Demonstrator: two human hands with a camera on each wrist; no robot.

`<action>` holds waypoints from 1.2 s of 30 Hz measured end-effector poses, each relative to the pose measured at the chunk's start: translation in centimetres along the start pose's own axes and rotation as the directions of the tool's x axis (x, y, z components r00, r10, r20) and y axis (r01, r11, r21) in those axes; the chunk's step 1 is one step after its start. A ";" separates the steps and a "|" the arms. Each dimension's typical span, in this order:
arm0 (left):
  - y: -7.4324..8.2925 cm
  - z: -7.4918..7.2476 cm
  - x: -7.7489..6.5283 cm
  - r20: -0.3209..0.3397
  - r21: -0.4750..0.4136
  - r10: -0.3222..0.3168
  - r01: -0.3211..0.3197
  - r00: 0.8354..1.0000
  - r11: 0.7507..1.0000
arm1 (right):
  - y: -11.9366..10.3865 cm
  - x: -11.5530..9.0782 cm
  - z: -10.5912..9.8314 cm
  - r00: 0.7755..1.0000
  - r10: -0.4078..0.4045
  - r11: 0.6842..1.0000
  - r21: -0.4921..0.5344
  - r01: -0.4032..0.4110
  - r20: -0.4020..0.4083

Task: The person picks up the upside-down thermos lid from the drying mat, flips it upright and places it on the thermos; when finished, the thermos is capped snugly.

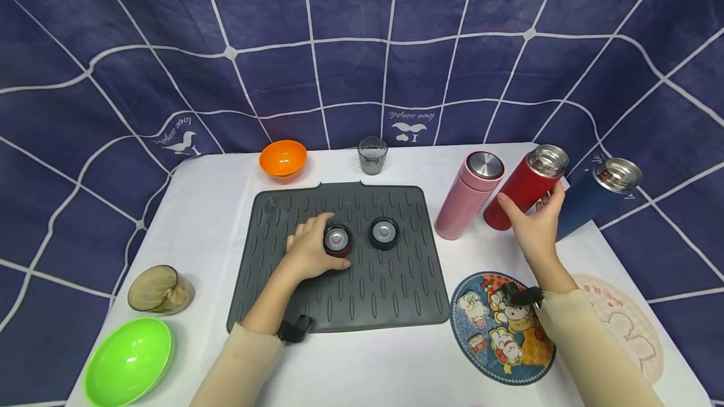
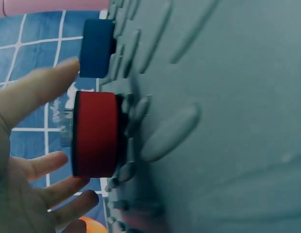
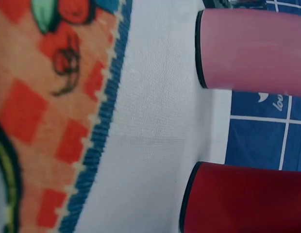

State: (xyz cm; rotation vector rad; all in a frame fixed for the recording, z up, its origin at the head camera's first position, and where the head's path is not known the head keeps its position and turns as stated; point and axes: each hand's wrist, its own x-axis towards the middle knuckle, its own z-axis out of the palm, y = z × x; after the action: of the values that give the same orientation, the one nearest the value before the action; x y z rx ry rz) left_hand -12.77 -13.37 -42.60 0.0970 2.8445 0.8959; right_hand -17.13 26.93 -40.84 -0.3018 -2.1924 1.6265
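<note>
Landmark: grey mat (image 1: 390, 297). Green bowl (image 1: 129, 360) sat off its near-left corner, cut off by the lower frame edge. Round patterned placemat (image 1: 481, 347) lay beside the mat's near-right corner; farther right of the mat, a pink placemat (image 1: 639, 338), partly hidden by the right sleeve (image 1: 588, 344). Amber glass (image 1: 176, 294) sat left of the mat. Left hand (image 1: 310, 250) reached over the mat, thumb and fingers spread about the red cap (image 2: 95, 135) at mat centre, unclenched; contact could not be confirmed. Blue cap (image 1: 384, 233) rested right of mat centre. Right of the mat: pink bottle (image 1: 465, 203), lid on; red bottle (image 1: 523, 181), uncapped, grasped by the right hand (image 1: 537, 222), fingertips partly hidden; blue bottle (image 1: 591, 200), uncapped, outermost. Contents of both open bottles could not be made out. Behind the mat stood an orange bowl (image 1: 283, 159) and grey glass (image 1: 372, 157).
</note>
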 end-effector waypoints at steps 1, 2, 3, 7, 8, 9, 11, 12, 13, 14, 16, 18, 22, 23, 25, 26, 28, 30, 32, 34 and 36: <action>-0.1 0.2 0.1 -0.006 0.010 -0.001 0.001 1.000 1.000 | 0.4 0.3 0.1 1.000 0.005 1.000 -0.007 -0.005 -0.002; -0.1 0.4 0.2 -0.013 0.017 0.001 -0.001 1.000 1.000 | 0.8 0.7 0.1 1.000 0.012 1.000 -0.013 -0.012 -0.002; -0.1 0.5 0.3 -0.018 0.023 -0.001 0.002 1.000 1.000 | 1.1 1.1 0.1 1.000 0.020 1.000 -0.018 -0.020 -0.001; -0.2 1.0 0.5 -0.029 0.049 -0.011 0.013 1.000 0.999 | 1.7 1.9 0.0 0.999 0.035 0.998 -0.061 -0.035 -0.001; -0.2 1.1 0.5 -0.034 0.053 -0.016 0.018 0.999 0.998 | 1.7 2.0 0.0 0.999 0.039 0.996 -0.074 -0.039 -0.001; -0.2 1.2 0.5 -0.038 0.060 -0.023 0.026 0.999 0.998 | 1.7 2.0 0.0 0.999 0.041 0.995 -0.087 -0.041 0.000; -0.2 1.3 0.6 -0.047 0.069 -0.030 0.033 0.998 0.997 | 1.7 2.1 -0.1 0.999 0.040 0.993 -0.112 -0.040 0.001; -0.3 1.3 0.6 -0.052 0.072 -0.032 0.036 0.998 0.997 | 1.7 2.1 -0.2 0.999 0.042 0.991 -0.126 -0.041 0.005; -0.3 1.3 0.6 -0.055 0.075 -0.034 0.038 0.998 0.996 | 1.8 2.0 -0.2 0.999 0.040 0.990 -0.133 -0.039 0.008; -0.3 1.3 0.6 -0.057 0.077 -0.035 0.039 0.998 0.996 | 1.8 2.0 -0.2 0.999 0.038 0.990 -0.139 -0.036 0.009; -0.3 1.3 0.7 -0.058 0.082 -0.033 0.037 0.998 0.996 | 1.8 1.8 -0.3 0.999 0.031 0.989 -0.143 -0.028 0.016; -0.3 1.3 0.7 -0.062 0.079 -0.033 0.037 0.998 0.996 | 1.8 1.7 -0.4 0.999 0.028 0.989 -0.143 -0.024 0.022; -0.2 1.0 0.6 -0.096 0.039 -0.032 0.036 0.995 0.999 | 1.7 1.4 -0.4 0.999 0.035 0.990 -0.141 -0.029 0.038; 0.0 0.7 0.5 -0.111 0.017 -0.030 0.033 0.993 0.999 | 1.7 1.3 -0.4 0.999 0.036 0.989 -0.143 -0.030 0.041; 0.3 0.2 0.2 -0.143 -0.031 -0.019 0.015 0.990 0.999 | 1.7 1.2 -0.4 0.998 0.038 0.989 -0.148 -0.031 0.048; 0.6 -0.2 0.0 -0.161 -0.061 -0.011 0.002 0.987 0.998 | 1.7 1.2 -0.4 0.998 0.037 0.988 -0.149 -0.030 0.049; 1.2 -0.9 -0.4 -0.196 -0.118 0.006 -0.030 0.981 0.993 | 1.7 1.2 -0.3 0.998 0.031 0.989 -0.149 -0.023 0.047; 1.9 -1.6 -0.8 -0.224 -0.185 0.028 -0.070 0.974 0.980 | 1.8 1.1 -0.3 0.999 0.023 0.989 -0.149 -0.016 0.044; 2.7 -2.2 -1.2 -0.241 -0.268 0.048 -0.114 0.969 0.957 | 1.9 1.1 -0.2 0.999 0.020 0.989 -0.149 -0.014 0.038; 3.7 -2.8 -1.6 -0.241 -0.367 0.086 -0.173 0.967 0.914 | 2.0 1.0 -0.2 0.999 0.019 0.989 -0.149 -0.013 0.037; 5.0 -3.3 -1.9 -0.239 -0.446 0.136 -0.233 0.961 0.864 | 2.0 1.0 -0.1 0.999 0.018 0.990 -0.141 -0.013 0.037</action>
State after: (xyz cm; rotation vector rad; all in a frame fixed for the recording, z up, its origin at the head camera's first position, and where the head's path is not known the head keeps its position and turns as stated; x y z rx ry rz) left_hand -11.39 -11.37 -36.82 0.2369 2.7246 1.7049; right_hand -18.07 28.04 -42.53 -0.3302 -2.3443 1.5004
